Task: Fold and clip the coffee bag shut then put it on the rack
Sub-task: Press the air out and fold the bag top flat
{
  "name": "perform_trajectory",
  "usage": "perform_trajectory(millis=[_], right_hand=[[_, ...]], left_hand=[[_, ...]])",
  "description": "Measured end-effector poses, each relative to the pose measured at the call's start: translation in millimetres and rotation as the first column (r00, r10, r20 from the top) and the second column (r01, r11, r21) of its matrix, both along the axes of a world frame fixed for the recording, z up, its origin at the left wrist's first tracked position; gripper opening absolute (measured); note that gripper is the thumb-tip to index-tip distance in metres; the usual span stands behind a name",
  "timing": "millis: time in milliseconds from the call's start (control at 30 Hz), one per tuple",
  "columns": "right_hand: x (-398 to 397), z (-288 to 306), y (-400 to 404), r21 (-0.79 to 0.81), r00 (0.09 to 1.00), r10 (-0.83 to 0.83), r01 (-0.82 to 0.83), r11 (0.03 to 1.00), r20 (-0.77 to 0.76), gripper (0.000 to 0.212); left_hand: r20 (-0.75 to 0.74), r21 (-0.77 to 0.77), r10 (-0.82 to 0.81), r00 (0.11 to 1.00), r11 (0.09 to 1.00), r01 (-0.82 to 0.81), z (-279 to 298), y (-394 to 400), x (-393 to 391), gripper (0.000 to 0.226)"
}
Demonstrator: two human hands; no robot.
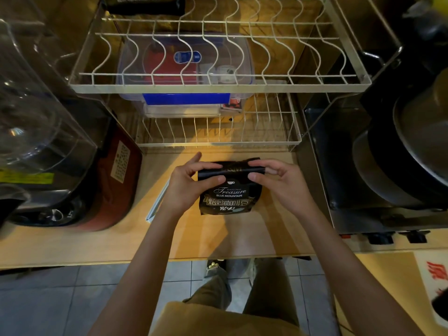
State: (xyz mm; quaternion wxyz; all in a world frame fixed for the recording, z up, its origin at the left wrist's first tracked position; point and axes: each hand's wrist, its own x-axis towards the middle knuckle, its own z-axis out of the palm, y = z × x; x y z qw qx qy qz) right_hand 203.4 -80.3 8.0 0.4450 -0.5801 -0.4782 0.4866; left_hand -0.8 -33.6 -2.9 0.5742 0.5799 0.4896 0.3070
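Note:
A black coffee bag point(230, 195) with gold and white print stands on the wooden counter point(218, 234), its top edge rolled over into a fold. My left hand point(189, 183) pinches the left end of that fold and my right hand point(274, 178) pinches the right end. A long pale sealing clip point(157, 202) lies on the counter just left of my left wrist, touching neither hand. The white wire rack point(218, 86) rises behind the bag, with an upper tier and a lower tier point(218, 132).
A clear plastic box with a blue latch point(186, 76) sits under the upper tier. Another black bag point(145, 4) rests at the rack's top left. A red appliance point(114, 180) and clear jug point(36, 105) stand left; dark pans on a stove point(400, 154) stand right.

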Motion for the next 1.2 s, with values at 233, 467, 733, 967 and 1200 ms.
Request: perform_trajectory(millis=[233, 467, 733, 967, 1200], right_hand=[[2.6, -7.5, 2.9, 0.075, 0.983, -0.047, 0.034, 0.997, 0.18, 0.022], [1.4, -8.3, 8.4, 0.034, 0.995, -0.033, 0.03, 0.999, 0.095, 0.014], [-0.8, -17.3, 10.6, -0.039, 0.984, -0.096, 0.091, 0.995, -0.15, 0.015], [-1.3, -16.9, 12.2, 0.016, 0.99, -0.1, 0.102, 0.995, -0.102, 0.011], [-5.2, -17.7, 13.0, 0.024, 0.986, -0.129, 0.132, 0.991, -0.103, 0.013]], left_hand=[[0.125, -0.035, 0.024, 0.992, 0.999, -0.019, 0.4, 2.3, 2.3, 0.02], [0.182, -0.051, 0.128, 0.975, 0.991, -0.121, 0.2, 1.7, 6.4, 0.011], [0.161, -0.01, 0.062, 0.985, 0.998, -0.062, 3.7, 7.0, 1.0, 0.014], [0.11, 0.029, 0.084, 0.99, 0.996, -0.088, -0.9, 9.1, 2.3, 0.008], [0.061, 0.002, 0.138, 0.989, 0.99, -0.138, 0.6, 9.8, 7.9, 0.01]])
